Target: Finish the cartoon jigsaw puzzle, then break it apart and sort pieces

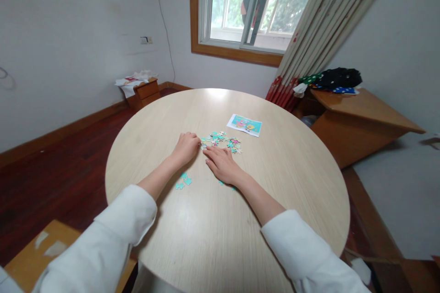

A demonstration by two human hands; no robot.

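A scatter of small teal and pink puzzle pieces lies near the middle of the round wooden table. My left hand rests curled at the left edge of the scatter, fingers closed over something I cannot make out. Just beside it, my right hand lies flat on the table with fingers stretched toward the pieces. Two loose teal pieces sit near my left forearm, and one more peeks out under my right wrist. A colourful reference picture lies beyond the pieces.
A small wooden cabinet with papers stands by the left wall. A wooden desk with dark clothing is at the right, next to a curtain. A cardboard box sits at lower left.
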